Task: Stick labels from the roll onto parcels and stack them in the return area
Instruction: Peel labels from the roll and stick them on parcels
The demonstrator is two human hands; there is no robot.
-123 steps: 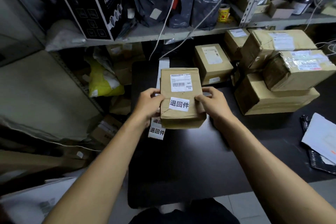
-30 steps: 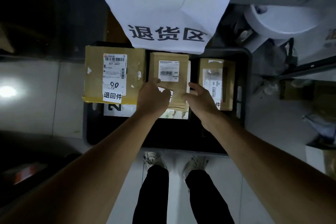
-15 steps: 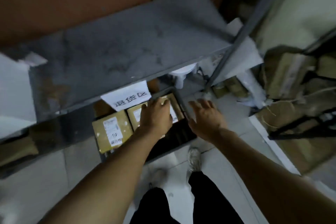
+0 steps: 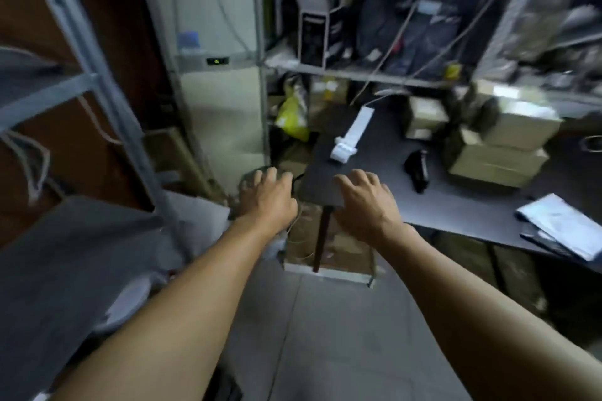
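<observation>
Both empty: left hand [image 4: 267, 197] and right hand [image 4: 365, 202], fingers loosely spread, short of tabletop [image 4: 456, 192]. Label roll [image 4: 347, 143] near its corner, parcels [image 4: 498, 143] stacked beyond. Likely snag: hasty reach toppling stack or knocking roll floorward.

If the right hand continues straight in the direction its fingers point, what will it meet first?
Probably the near corner of the black table, under the right hand; beyond it lies the white label roll. Depth is unclear.
</observation>
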